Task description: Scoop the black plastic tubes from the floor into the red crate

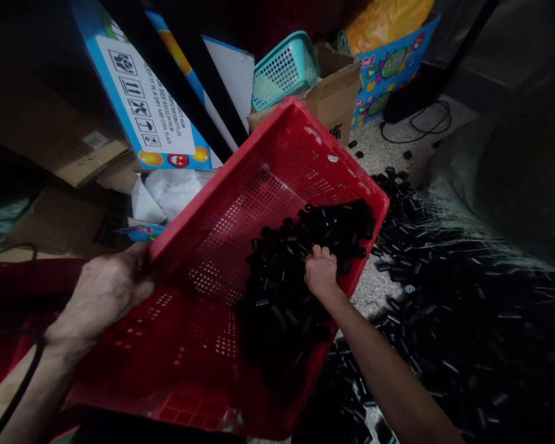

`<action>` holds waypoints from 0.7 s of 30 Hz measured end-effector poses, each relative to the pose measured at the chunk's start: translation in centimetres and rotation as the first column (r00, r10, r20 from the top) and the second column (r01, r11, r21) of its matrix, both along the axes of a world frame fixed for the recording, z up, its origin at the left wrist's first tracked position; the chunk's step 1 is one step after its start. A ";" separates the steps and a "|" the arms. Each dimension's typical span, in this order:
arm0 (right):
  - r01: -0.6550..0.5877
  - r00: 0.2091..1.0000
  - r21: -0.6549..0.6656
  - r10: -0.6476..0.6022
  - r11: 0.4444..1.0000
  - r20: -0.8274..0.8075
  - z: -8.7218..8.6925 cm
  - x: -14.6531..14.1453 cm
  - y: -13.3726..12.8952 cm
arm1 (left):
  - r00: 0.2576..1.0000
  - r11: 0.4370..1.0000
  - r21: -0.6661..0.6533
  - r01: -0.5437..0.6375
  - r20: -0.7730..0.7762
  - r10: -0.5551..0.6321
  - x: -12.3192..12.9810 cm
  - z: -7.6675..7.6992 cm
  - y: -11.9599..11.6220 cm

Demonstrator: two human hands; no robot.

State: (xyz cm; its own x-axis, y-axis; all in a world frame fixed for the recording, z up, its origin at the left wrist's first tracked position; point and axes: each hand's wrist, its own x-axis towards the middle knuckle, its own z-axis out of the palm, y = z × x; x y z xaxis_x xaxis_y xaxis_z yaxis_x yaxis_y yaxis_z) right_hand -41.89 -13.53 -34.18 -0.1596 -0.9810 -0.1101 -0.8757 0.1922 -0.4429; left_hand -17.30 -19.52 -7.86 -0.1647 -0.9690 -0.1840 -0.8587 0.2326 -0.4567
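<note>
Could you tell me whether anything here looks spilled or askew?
Yes. The red crate is tilted, gripped by the left hand, with the right hand in its black tubes. More black tubes lie scattered over the floor beside it.

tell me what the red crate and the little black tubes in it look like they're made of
The red crate looks like moulded plastic: uniform colour, slight sheen, regular rows of punched holes. The black tubes look like smooth plastic or rubber, judging by faint glossy highlights; the dim light leaves that open. The left hand grips the crate's rim; the right hand rests among the tubes.
</note>
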 end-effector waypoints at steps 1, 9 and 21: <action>-0.004 1.000 0.004 0.004 1.000 0.013 -0.2 -0.1 0.1 | 1.000 1.000 0.014 -0.006 -0.019 0.007 -0.2 0.1 0.2; 0.353 0.478 -0.011 -0.170 0.936 0.862 0.7 -3.3 1.8 | 0.993 0.997 -0.005 0.079 -0.091 -0.079 0.7 0.0 -0.1; -0.071 0.831 0.138 -0.018 0.988 0.556 6.3 5.7 -2.9 | 0.958 0.970 -0.055 0.235 -0.156 -0.241 0.1 0.0 1.1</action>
State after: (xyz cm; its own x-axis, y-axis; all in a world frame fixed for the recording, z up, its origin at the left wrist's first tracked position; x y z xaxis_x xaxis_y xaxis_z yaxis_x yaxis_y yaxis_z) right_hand -36.21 -16.43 -27.92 -0.0019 -0.9493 -0.3142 -0.4968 0.2736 -0.8236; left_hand -17.18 -18.42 -7.82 -0.4156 -0.9038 -0.1023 -0.8430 0.4250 -0.3297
